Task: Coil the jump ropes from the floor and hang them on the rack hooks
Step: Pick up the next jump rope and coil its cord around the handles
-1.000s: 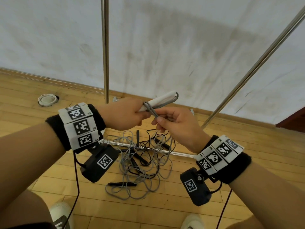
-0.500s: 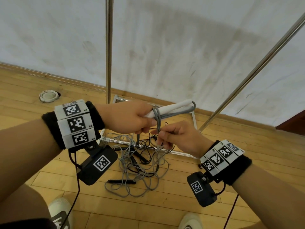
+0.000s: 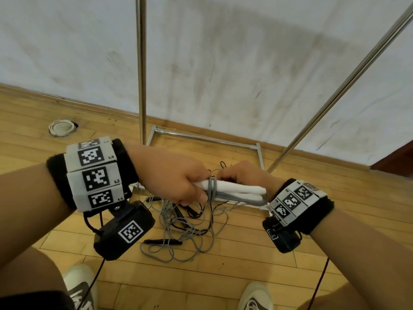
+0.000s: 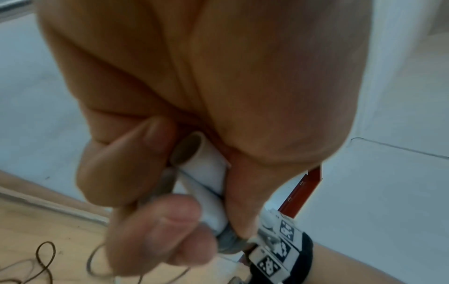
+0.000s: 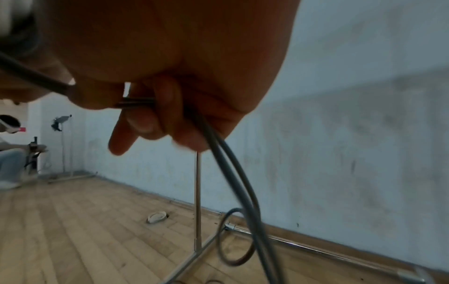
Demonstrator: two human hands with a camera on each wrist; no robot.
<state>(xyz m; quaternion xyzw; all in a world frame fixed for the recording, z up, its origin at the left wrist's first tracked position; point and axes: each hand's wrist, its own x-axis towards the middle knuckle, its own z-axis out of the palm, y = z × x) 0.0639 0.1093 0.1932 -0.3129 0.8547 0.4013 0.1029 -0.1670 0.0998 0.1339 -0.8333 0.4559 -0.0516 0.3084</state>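
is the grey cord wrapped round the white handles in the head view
Yes, the grey cord loops round both white handles beside the left hand.

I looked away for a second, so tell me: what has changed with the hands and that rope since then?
The right hand carried the grey cord round the white handles, adding turns. Both hands sank lower. The left hand still grips the handles, and the tangled ropes still lie on the floor by the rack.
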